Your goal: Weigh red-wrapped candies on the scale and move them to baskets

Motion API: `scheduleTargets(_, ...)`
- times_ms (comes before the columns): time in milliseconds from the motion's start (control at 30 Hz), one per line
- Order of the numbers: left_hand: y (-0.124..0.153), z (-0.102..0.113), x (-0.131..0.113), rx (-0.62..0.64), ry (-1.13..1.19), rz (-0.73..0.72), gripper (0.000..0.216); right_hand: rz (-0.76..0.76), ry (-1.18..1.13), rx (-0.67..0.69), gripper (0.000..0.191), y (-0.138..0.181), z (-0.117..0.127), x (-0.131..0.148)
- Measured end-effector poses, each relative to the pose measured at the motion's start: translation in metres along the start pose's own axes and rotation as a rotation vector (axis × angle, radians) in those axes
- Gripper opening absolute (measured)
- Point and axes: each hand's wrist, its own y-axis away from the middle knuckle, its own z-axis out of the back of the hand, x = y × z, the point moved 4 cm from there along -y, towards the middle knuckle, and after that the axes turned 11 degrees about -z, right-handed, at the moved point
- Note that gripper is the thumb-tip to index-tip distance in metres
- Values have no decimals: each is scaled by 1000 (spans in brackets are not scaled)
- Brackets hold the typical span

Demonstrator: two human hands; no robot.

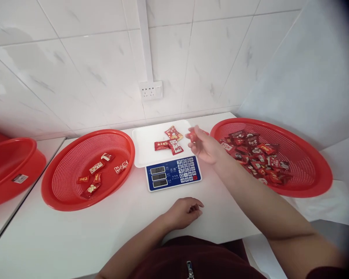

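My right hand point(206, 146) is at the right edge of the scale's white tray point(145, 155), its fingers closed on a small red candy packet point(194, 135) that is partly hidden by them. Three red snack packets lie on the tray: a patterned one point(173, 133) at the back, with two overlapping ones point(162, 145) in front. My left hand point(184, 213) rests on the table before the scale point(174, 174), fingers loosely bent and apart, with nothing in it. The scale has a blue panel with three displays and a keypad.
At the right, a red mesh basket point(311, 182) holds many red packets point(258, 155). Another red basket point(61, 193) on the left has several packets in it. A further red basket point(14, 178) is at the far left. Behind the table point(75, 240) is a tiled wall with a socket point(151, 91).
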Motion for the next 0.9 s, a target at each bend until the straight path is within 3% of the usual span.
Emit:
scheduleTargets(100, 0, -1, 0, -22, 40, 5, 26, 49, 77, -36, 40, 23, 15, -23)
scheduleTargets(200, 0, 0, -3, -98, 250, 6, 29, 81, 215, -69, 42, 47, 30, -51)
scheduleTargets(333, -1, 7, -10, -269, 628, -31, 53, -13, 427, -45, 35, 70, 43, -93)
scheduleTargets(433, -2, 10, -12, -317, 663, -37, 50, -74, 529, -18, 29, 80, 42, -115)
scheduleTargets(700, -2, 13, -9, -426, 667, 24, 41, -26, 654, 33, 25, 85, 28, -115)
scheduleTargets(900, 0, 19, -13, -515, 880, 39, 26, -84, 602, 82, 33, 86, 29, -116)
